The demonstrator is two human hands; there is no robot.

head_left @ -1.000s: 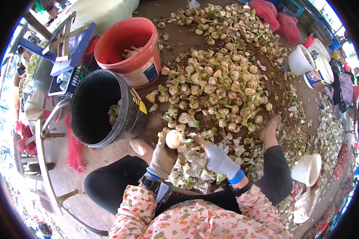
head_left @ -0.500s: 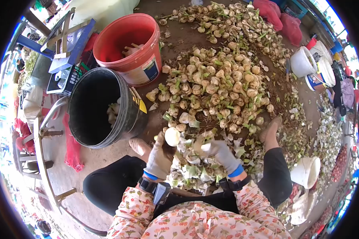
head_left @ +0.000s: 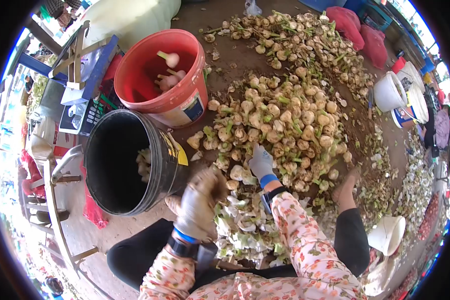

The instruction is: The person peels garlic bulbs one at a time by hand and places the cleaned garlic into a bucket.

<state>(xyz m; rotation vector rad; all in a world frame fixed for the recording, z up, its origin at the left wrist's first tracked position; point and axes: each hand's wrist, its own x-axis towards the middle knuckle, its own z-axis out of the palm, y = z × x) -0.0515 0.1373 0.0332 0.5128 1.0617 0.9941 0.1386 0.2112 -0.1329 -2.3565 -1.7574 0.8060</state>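
My right hand [head_left: 261, 163], in a light glove, reaches onto the near side of the heap of garlic bulbs [head_left: 280, 112]. Its fingers stretch out against the bulbs, and I see none in its grasp. Motion blurs my left hand [head_left: 197, 207], raised beside the black bucket [head_left: 122, 200]; its fingers are smeared and any contents cannot be made out. A trimmed pale garlic bulb [head_left: 172, 60] with a stub of stem shows inside the red bucket [head_left: 187, 102], above several others. Whether it rests or is in the air I cannot tell. More bulbs [head_left: 144, 165] lie in the black bucket.
Pale peelings [head_left: 245, 225] lie between my legs. A second garlic heap [head_left: 295, 37] spreads farther back, near red mesh sacks [head_left: 344, 25]. White buckets [head_left: 390, 92] stand at right, another white bucket [head_left: 387, 235] lower down. A metal-framed chair [head_left: 52, 200] is at left.
The white bulb has left my left hand, and a bulb now shows higher in the red bucket. My left hand is blurred in motion; my right hand has moved forward onto the heap.
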